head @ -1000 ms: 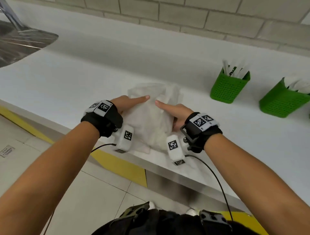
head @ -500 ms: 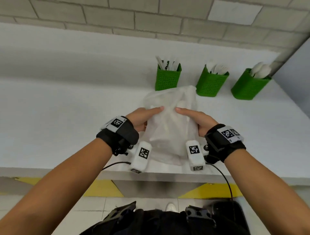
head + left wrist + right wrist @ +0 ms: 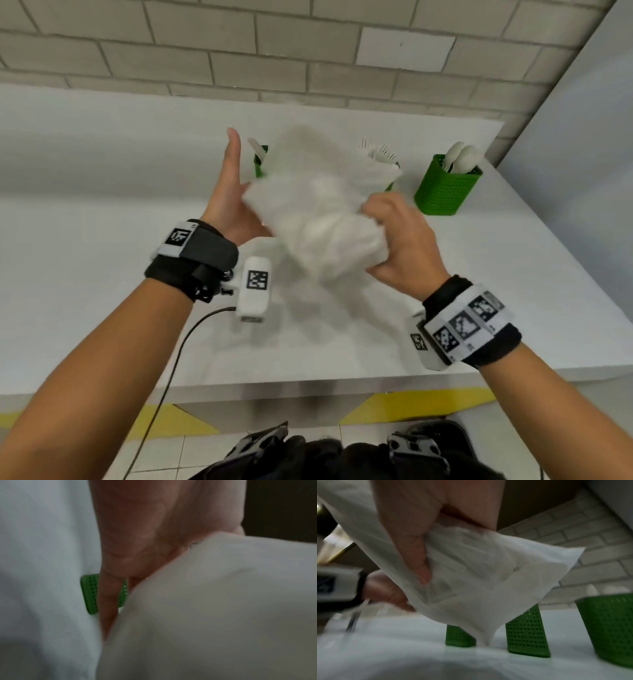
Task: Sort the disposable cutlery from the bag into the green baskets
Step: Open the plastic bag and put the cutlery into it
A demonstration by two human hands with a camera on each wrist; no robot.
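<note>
Over white counter (image 3: 102, 274), right hand (image 3: 400, 236) fingers clutch bag (image 3: 325, 219); left hand (image 3: 229, 202) fingers straight beside it.

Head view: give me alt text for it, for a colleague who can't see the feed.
A person's right hand grips a white plastic bag lifted above a white counter, while the left hand is open with straight fingers against the bag's side. Three green baskets stand behind; the rightmost basket holds white spoons, and the other two are partly hidden by the bag.
</note>
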